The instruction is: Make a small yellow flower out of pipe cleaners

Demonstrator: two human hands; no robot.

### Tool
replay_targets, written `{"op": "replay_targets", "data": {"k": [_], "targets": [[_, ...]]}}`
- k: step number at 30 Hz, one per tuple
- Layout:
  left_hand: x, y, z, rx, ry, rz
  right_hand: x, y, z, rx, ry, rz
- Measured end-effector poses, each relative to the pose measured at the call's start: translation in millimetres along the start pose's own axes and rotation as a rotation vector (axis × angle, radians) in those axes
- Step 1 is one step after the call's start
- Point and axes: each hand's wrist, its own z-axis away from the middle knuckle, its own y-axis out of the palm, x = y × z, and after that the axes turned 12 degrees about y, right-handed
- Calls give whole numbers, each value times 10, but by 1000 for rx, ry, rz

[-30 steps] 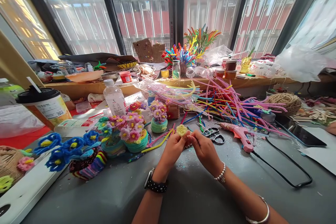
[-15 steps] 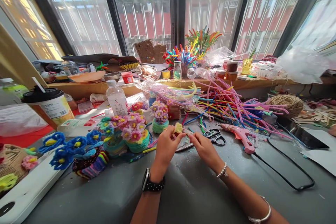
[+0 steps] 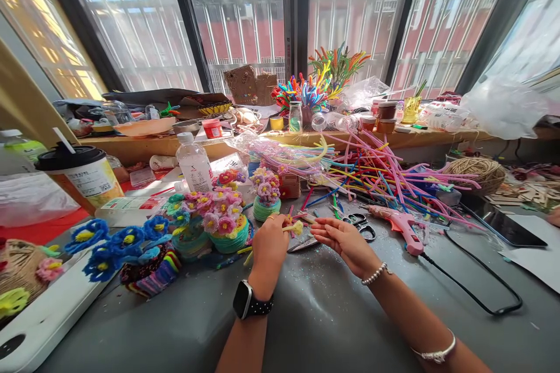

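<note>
As seen from the head camera, clenched the grip of the left hand (image 3: 268, 246) on the yellow chenille flower (image 3: 297, 227), apparently at its stem, just above the counter (image 3: 315, 315) near the scissors (image 3: 362, 229). Held the right hand (image 3: 345, 240) close by, grip released, palm up. Judged light, soft, easily crushed; best taken by the wire stem.

Bright daylight floods through the windows (image 3: 245, 17), glaring on the grey table (image 3: 324, 315); edges bend outward, centre sharp.

Labels on the cup (image 3: 90, 179) and the water bottle (image 3: 195, 170) are too small to read.
</note>
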Motion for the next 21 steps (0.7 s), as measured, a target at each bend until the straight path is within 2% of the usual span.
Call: {"op": "replay_targets", "data": {"k": [11,21], "targets": [[13,-2,-22,105,-61,-50,-16,-9,-14,-11,-56,67],[14,4,-12,112,-90,-85,-52,-24,-34,-28,-85,146]]}}
